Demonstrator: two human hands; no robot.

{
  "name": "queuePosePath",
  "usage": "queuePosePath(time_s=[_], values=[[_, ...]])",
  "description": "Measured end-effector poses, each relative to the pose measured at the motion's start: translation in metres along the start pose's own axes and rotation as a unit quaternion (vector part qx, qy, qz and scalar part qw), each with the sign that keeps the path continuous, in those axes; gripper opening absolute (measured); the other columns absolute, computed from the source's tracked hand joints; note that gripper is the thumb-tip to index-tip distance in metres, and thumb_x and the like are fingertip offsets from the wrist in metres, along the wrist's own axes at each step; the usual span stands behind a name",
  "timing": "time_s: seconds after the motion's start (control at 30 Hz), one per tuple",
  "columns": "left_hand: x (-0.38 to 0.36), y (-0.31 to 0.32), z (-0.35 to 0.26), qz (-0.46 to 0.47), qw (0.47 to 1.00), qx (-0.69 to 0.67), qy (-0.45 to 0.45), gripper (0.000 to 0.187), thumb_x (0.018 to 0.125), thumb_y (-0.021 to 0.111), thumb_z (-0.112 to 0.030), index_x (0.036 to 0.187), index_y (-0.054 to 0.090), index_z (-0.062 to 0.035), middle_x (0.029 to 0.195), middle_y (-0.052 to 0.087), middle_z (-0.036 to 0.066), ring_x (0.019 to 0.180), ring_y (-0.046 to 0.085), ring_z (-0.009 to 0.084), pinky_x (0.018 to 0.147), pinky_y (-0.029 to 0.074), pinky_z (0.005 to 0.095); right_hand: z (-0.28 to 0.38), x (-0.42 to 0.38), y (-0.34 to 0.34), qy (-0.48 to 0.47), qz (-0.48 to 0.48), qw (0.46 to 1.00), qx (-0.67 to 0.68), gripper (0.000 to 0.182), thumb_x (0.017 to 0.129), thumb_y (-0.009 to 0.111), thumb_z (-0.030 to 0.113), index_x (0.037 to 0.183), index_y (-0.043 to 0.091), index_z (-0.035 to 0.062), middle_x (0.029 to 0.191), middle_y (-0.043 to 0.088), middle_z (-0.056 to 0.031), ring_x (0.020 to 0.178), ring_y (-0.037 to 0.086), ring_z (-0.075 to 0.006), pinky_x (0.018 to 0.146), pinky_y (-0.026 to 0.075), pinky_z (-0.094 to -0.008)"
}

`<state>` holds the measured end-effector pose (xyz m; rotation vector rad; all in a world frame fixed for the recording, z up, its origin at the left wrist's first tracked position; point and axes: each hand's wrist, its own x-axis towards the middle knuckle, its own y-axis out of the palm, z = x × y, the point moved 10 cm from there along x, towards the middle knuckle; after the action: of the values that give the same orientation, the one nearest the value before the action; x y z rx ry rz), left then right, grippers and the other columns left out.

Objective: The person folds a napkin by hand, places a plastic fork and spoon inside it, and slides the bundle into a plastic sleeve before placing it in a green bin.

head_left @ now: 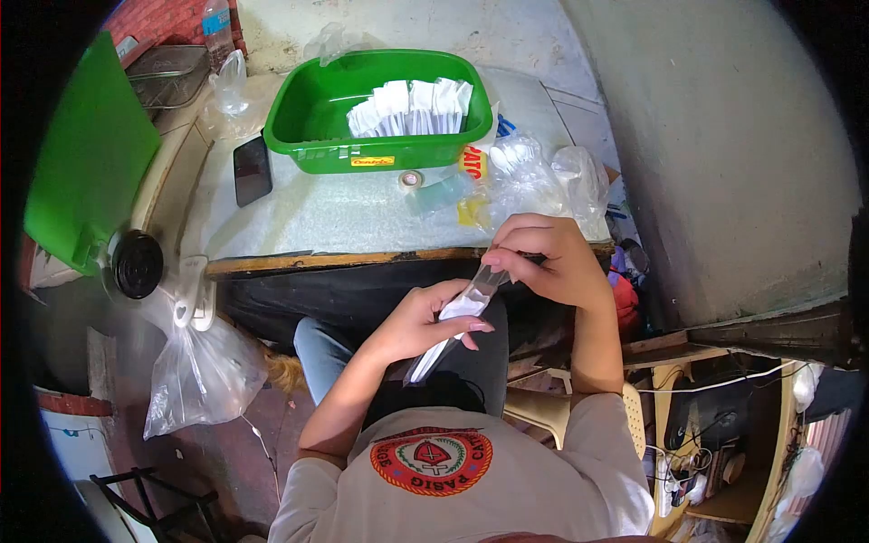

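Plastic sleeve packet (pixel 457 321): held above lap, below counter (pixel 362 217) edge. Left hand (pixel 425 321) fingers pinch middle; right hand (pixel 548 258) fingers pinch top end. Likely light, limp, slippery film; grip near ends.

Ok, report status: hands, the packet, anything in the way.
Left hand and right hand both gripping the clear packet over the lap. Green basin of finished packets on the table ahead. Nothing between.
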<state>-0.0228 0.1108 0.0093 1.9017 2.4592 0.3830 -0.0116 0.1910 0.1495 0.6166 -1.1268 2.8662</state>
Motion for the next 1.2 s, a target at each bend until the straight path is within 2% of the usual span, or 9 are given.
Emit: queuePosePath(time_s=[0.07,0.17,0.4,0.5,0.57,0.63,0.73,0.87,1.2], values=[[-0.001,-0.003,-0.013,-0.049,0.997,-0.034,0.051,0.037,0.093,0.063,-0.004,0.127,0.051,0.0006,0.105,0.070,0.012,0.091,0.069,0.0150,0.075,0.054,0.0265,0.010,0.000,-0.002,-0.059,-0.018,0.997,-0.048,0.002,0.083,0.070,0.000,0.083,0.070,-0.0023,0.079,0.065,-0.0087,0.059,0.061,-0.0162,0.053,0.045,-0.0256],[-0.002,-0.011,-0.011,-0.071,0.991,-0.033,0.111,0.036,0.093,0.062,-0.004,0.127,0.049,-0.0003,0.103,0.070,0.010,0.093,0.066,0.0130,0.081,0.052,0.0271,0.007,-0.003,-0.007,-0.035,-0.022,0.998,-0.040,0.009,0.081,0.073,0.006,0.089,0.071,0.0020,0.080,0.065,-0.0106,0.072,0.063,-0.0264,0.063,0.049,-0.0333],[-0.008,-0.019,-0.037,-0.156,0.961,0.170,0.153,0.018,0.092,0.063,-0.002,0.110,0.061,0.0013,0.105,0.071,0.009,0.091,0.065,0.0118,0.085,0.051,0.0282,0.024,-0.006,-0.011,-0.103,-0.060,0.992,-0.035,0.017,0.080,0.074,0.005,0.095,0.067,0.0011,0.094,0.065,-0.0096,0.082,0.063,-0.0191,0.071,0.049,-0.0302],[-0.010,-0.026,-0.036,-0.204,0.966,0.036,0.155,0.018,0.091,0.064,-0.001,0.109,0.062,0.0012,0.098,0.070,0.007,0.091,0.066,0.0123,0.085,0.051,0.0285,0.006,-0.023,-0.021,-0.032,-0.161,0.986,0.043,0.039,0.076,0.079,0.010,0.110,0.061,0.0037,0.110,0.062,-0.0109,0.096,0.061,-0.0195,0.084,0.048,-0.0315],[-0.013,-0.031,-0.035,-0.225,0.962,0.000,0.157,0.016,0.091,0.064,0.000,0.107,0.063,0.0013,0.098,0.069,0.006,0.094,0.065,0.0127,0.087,0.050,0.0283,-0.021,-0.036,0.010,-0.052,-0.084,0.993,0.063,0.057,0.075,0.083,0.014,0.123,0.054,0.0037,0.121,0.058,-0.0101,0.107,0.058,-0.0187,0.092,0.046,-0.0322],[-0.020,-0.040,-0.035,-0.270,0.947,0.042,0.166,0.017,0.088,0.067,0.000,0.104,0.065,0.0007,0.106,0.066,0.008,0.100,0.062,0.0134,0.091,0.047,0.0284,-0.052,-0.047,0.061,0.089,-0.021,0.981,0.173,0.063,0.078,0.081,0.013,0.131,0.048,0.0048,0.127,0.056,-0.0101,0.116,0.055,-0.0189,0.096,0.045,-0.0337],[-0.026,-0.039,-0.055,-0.299,0.893,0.251,0.224,0.021,0.085,0.069,0.000,0.106,0.064,0.0004,0.114,0.061,0.009,0.108,0.057,0.0179,0.096,0.042,0.0289,-0.052,-0.048,0.093,0.058,-0.038,0.967,0.243,0.044,0.089,0.069,0.006,0.127,0.048,-0.0005,0.115,0.060,-0.0091,0.105,0.060,-0.0143,0.092,0.048,-0.0319],[-0.028,-0.042,-0.053,-0.332,0.900,0.195,0.203,0.023,0.078,0.074,-0.003,0.100,0.066,-0.0009,0.106,0.061,0.010,0.102,0.056,0.0178,0.092,0.042,0.0282,-0.061,-0.049,0.100,0.076,-0.116,0.956,0.257,0.022,0.095,0.059,0.004,0.116,0.053,-0.0004,0.098,0.063,-0.0067,0.091,0.064,-0.0098,0.077,0.052,-0.0265],[-0.045,-0.062,-0.086,-0.363,0.890,0.161,0.226,0.007,0.084,0.067,0.004,0.087,0.061,0.0007,0.086,0.062,0.006,0.082,0.055,0.0141,0.081,0.043,0.0266,-0.054,-0.050,0.111,0.151,-0.069,0.948,0.272,0.019,0.100,0.053,0.011,0.114,0.054,-0.0012,0.086,0.067,-0.0071,0.069,0.066,-0.0102,0.061,0.054,-0.0251]])
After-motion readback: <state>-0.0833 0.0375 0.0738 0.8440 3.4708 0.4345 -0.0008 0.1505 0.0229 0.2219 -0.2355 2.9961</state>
